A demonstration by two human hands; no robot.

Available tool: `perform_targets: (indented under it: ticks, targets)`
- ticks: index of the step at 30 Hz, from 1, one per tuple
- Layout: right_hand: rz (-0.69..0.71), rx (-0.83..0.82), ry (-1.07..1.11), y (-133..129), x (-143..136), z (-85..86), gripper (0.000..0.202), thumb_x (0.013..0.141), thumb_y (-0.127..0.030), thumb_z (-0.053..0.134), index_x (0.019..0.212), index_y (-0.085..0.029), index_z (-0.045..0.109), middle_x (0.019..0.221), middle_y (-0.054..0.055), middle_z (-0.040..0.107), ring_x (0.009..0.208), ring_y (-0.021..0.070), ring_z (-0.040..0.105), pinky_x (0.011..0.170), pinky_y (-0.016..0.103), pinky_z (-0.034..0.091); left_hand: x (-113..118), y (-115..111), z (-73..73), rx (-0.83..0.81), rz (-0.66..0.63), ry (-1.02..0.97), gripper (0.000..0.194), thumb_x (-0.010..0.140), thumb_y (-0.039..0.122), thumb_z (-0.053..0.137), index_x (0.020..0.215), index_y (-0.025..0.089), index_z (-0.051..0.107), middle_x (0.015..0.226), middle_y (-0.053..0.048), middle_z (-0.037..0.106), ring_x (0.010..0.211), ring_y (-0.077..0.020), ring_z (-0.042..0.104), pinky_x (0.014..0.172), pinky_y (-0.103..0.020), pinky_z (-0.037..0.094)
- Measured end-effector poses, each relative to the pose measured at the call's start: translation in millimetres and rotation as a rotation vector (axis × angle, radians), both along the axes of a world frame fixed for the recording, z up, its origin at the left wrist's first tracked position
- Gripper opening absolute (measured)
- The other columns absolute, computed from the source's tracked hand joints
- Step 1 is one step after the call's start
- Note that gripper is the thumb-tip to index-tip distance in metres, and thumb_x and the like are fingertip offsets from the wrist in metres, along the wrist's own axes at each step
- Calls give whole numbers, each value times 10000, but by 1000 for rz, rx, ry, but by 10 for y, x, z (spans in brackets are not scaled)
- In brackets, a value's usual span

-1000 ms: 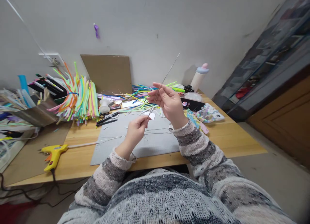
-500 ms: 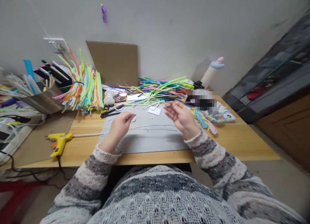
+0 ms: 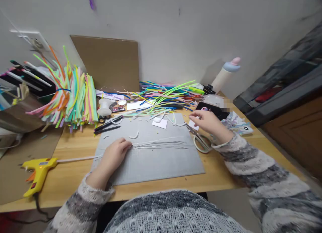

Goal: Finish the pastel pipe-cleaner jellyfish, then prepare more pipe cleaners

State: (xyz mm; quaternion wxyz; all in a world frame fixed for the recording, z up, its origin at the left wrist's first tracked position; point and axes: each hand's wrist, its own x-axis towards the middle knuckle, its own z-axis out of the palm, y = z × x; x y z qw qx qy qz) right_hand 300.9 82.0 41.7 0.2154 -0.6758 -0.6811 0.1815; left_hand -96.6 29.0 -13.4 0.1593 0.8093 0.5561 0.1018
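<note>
We see metallic wires [image 3: 156,147] on a matt board [image 3: 151,166], fuzzy pipe cleaners [image 3: 166,98] along our wooden table [image 3: 226,166]'s far edge.

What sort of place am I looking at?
Probably a craft table, perhaps at home: a yellow glue gun, a bundle of fuzzy colored stems and scissors lie on it.

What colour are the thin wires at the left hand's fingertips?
Silvery grey; the wires show best in the head view, on the grey board.
</note>
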Motion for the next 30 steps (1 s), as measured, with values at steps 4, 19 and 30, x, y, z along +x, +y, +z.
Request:
perform_targets:
  ticks: [4, 19, 30]
  targets:
    - [156, 73, -255, 696, 87, 178, 303, 891, -335, 489, 991, -190, 736, 1004, 61, 747, 889, 208, 681, 772, 278, 494, -43, -7, -21, -46, -26, -6, 329, 972, 297, 379, 1034, 196, 686, 955, -80, 640, 911, -225, 602, 793, -333, 456]
    - [329, 158, -441, 2388, -393, -179, 576, 919, -323, 470, 1434, -74, 400, 1362, 211, 548, 1248, 330, 511, 1099, 574, 262, -142, -5, -125, -49, -59, -42, 307, 976, 338, 402, 1068, 265, 686, 930, -48, 649, 876, -186, 626, 770, -285, 488]
    - [703, 243, -396, 1640, -430, -600, 452, 940, -135, 382, 1368, -164, 523, 1409, 148, 514, 1264, 230, 501, 1047, 378, 393, -143, -4, -141, -39, -54, -59, 314, 974, 365, 402, 1054, 266, 689, 912, -48, 646, 861, -185, 624, 769, -283, 493]
